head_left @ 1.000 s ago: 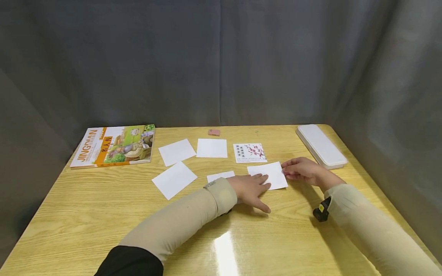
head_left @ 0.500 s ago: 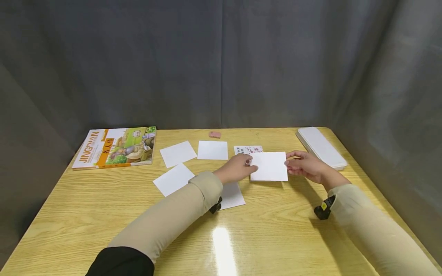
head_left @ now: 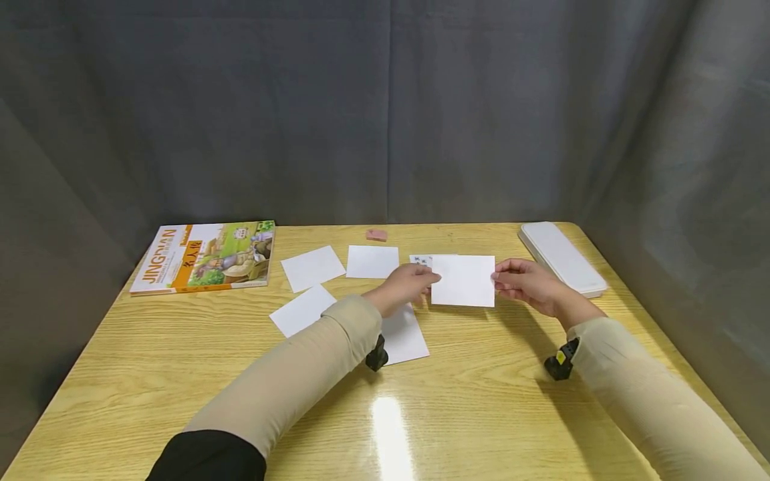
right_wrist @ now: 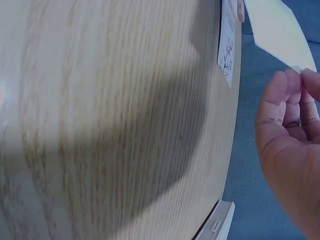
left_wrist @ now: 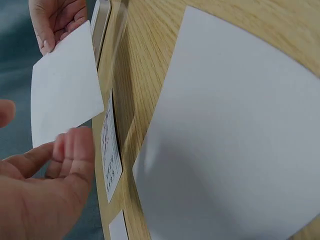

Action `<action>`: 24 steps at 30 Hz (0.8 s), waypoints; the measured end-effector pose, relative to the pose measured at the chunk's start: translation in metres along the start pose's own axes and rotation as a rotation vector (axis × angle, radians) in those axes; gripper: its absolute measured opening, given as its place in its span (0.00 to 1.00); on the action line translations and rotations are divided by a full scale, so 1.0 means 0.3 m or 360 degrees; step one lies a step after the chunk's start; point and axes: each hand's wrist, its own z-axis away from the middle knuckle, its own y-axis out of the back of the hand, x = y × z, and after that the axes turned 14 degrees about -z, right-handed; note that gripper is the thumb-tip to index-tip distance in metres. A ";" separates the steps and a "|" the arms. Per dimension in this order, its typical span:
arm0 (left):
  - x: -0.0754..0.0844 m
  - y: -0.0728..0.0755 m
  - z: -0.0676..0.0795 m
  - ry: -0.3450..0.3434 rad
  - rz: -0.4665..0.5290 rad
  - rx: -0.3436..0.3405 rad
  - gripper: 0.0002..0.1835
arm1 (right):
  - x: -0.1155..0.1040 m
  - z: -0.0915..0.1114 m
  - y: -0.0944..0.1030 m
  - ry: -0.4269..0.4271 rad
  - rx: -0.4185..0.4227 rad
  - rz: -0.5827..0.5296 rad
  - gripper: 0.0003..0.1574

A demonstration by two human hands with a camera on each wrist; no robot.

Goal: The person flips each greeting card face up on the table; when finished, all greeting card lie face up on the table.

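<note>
Work is looking partway along, judging only from how the cards are lying. One printed card (head_left: 420, 260) is resting face up on the bench (head_left: 493, 401), with characters and red blossom showing in the wrist views, though in the head view a raised white card (head_left: 463, 280) is covering most of it. That raised piece is the one being handled: it is hanging clear of the wood, a blank side facing the wearer, and the right-hand grip (head_left: 532, 287) is pinching its right edge between thumb and fingers. The left-hand grip (head_left: 403, 288) is hovering at the opposite edge; its fingers are blurring in the left wrist view, so whether they are grasping the paper is not showing clearly.

Four more cards are lying flat, blank sides up: a back-left card (head_left: 313, 268), a back-middle card (head_left: 373, 261), a front-left card (head_left: 301, 311) and a near card (head_left: 407, 336) that the left arm is partly hiding. Should every card be needing attention, one is seeming finished, one is in progress and four are waiting. The magazine (head_left: 204, 257), pink block (head_left: 377, 235) and white case (head_left: 562, 259) are apparently playing no part.
</note>
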 end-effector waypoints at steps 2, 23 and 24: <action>0.000 0.005 0.000 0.0000 0.0000 0.0026 0.25 | 0.000 -0.004 -0.002 -0.0004 -0.0003 0.0049 0.03; -0.023 0.017 -0.028 -0.0060 0.0221 0.0282 0.18 | 0.003 -0.025 -0.025 0.0005 -0.0026 -0.0039 0.09; -0.026 0.016 -0.028 -0.0065 0.0206 0.0290 0.17 | 0.006 -0.025 -0.026 0.0003 -0.0020 -0.0036 0.08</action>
